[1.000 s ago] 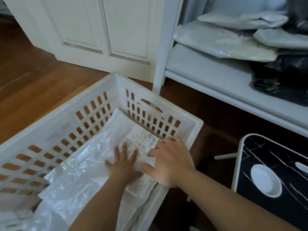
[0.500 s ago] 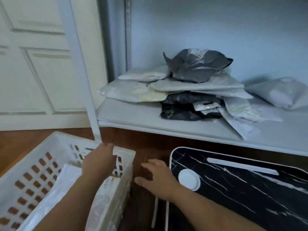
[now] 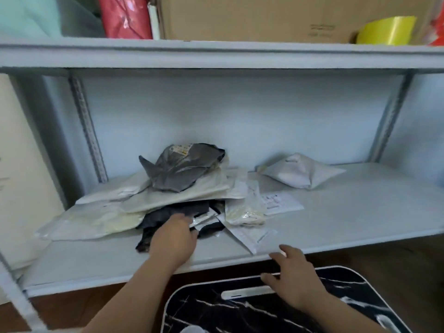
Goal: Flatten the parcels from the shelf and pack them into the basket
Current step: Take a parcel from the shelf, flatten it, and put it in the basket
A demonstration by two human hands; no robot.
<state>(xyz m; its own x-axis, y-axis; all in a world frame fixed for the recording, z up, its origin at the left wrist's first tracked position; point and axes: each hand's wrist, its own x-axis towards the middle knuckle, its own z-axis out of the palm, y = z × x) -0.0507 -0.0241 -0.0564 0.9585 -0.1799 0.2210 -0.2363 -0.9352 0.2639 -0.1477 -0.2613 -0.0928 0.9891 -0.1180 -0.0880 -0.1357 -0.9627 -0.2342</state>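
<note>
A heap of soft parcels lies on the grey shelf (image 3: 348, 219). A crumpled grey parcel (image 3: 182, 167) tops the heap, white parcels (image 3: 96, 221) spread under it, and a black parcel (image 3: 165, 213) sits low at the front. My left hand (image 3: 174, 237) reaches onto the black parcel and touches it with its fingers. Whether it grips the parcel I cannot tell. My right hand (image 3: 292, 272) hovers at the shelf's front edge, fingers spread, holding nothing. A puffy white parcel (image 3: 300, 170) lies apart to the right. The basket is out of view.
A black marble-patterned folding table (image 3: 264, 313) stands below the shelf under my right hand. The upper shelf carries a cardboard box (image 3: 264, 18), a red bag (image 3: 125, 16) and a yellow tape roll (image 3: 386, 31). A white post (image 3: 16, 299) crosses the lower left corner.
My view has swung up from the basket to the shelf. My left hand left the basket rim and reached the black parcel. My right hand rose to the shelf edge.
</note>
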